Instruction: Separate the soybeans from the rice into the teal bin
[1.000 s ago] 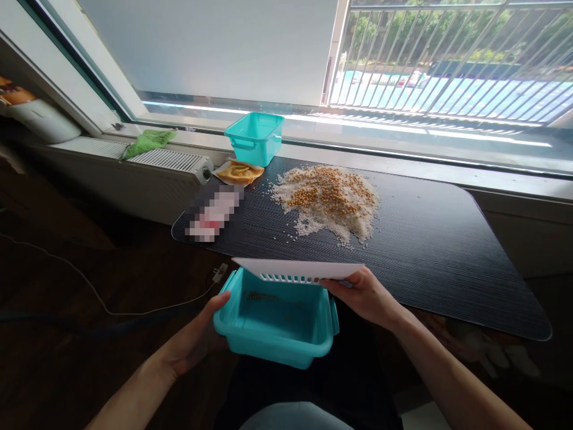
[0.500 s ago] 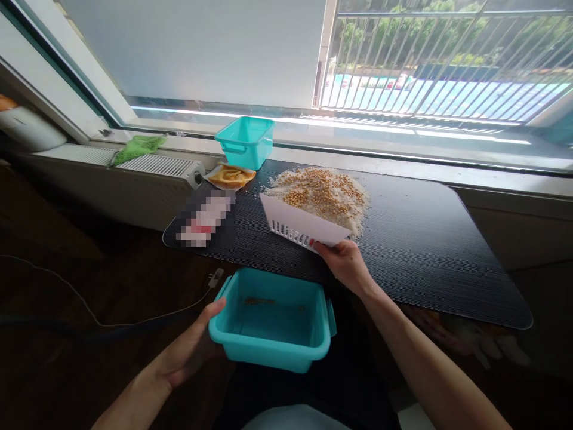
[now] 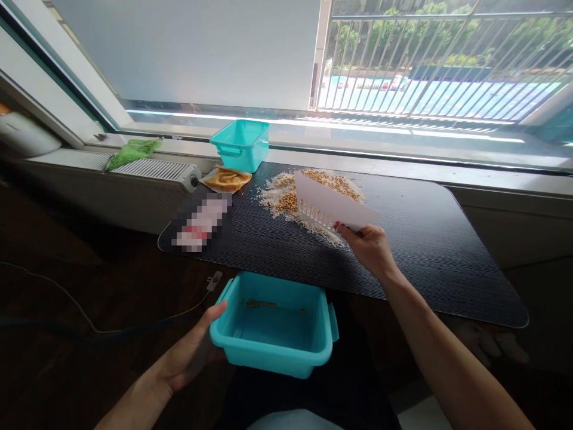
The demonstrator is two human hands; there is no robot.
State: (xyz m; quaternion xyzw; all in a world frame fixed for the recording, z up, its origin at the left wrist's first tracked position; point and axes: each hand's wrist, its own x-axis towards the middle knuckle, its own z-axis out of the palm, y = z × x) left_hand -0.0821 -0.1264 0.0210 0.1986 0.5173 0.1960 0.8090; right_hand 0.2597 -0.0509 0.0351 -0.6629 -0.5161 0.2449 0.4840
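Observation:
My left hand point(image 3: 194, 343) grips the left side of a turquoise plastic bin point(image 3: 273, 355), its thumb over the rim. A few yellow kernels lie on the bin's floor. My right hand point(image 3: 369, 246) pinches the lower right edge of a white card point(image 3: 333, 203) with a row of slots cut along one edge. The card stands tilted over a spread pile of white rice grains and yellow kernels point(image 3: 286, 202) and hides part of it. Loose rice shows below the slotted edge. The pile lies on a black tabletop point(image 3: 430, 251).
A second turquoise bin point(image 3: 244, 146) stands at the table's back left. Before it lies a yellow item on white wrapping point(image 3: 227, 178); a blurred-out patch point(image 3: 201, 224) is nearer. A green cloth point(image 3: 134, 153) rests on the radiator point(image 3: 152, 170). A white cable point(image 3: 80, 313) crosses the floor.
My right hand has moved the slotted card right and slightly up across the pile. More grains now show to its left and below. My left hand and the held bin have barely moved.

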